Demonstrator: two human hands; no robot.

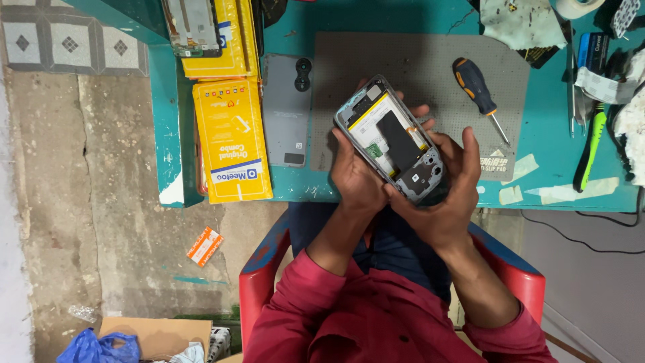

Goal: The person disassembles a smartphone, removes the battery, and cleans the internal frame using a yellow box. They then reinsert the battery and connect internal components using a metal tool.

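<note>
An opened phone point(396, 141), back cover removed and internals exposed, is held tilted above the near edge of the teal table point(557, 168); it is cradled from below by the left hand point(356, 178), fingers curled around its side; the lower end is gripped by the right hand point(450, 195), thumb pressed at its edge; a screwdriver point(476, 91) lies on the grey mat point(416, 60); a detached back cover point(287, 111) rests beside yellow boxes point(232, 141).

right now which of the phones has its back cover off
The opened phone held in both hands, its black battery and boards exposed. The grey phone lying on the teal table keeps its back cover on.
</note>
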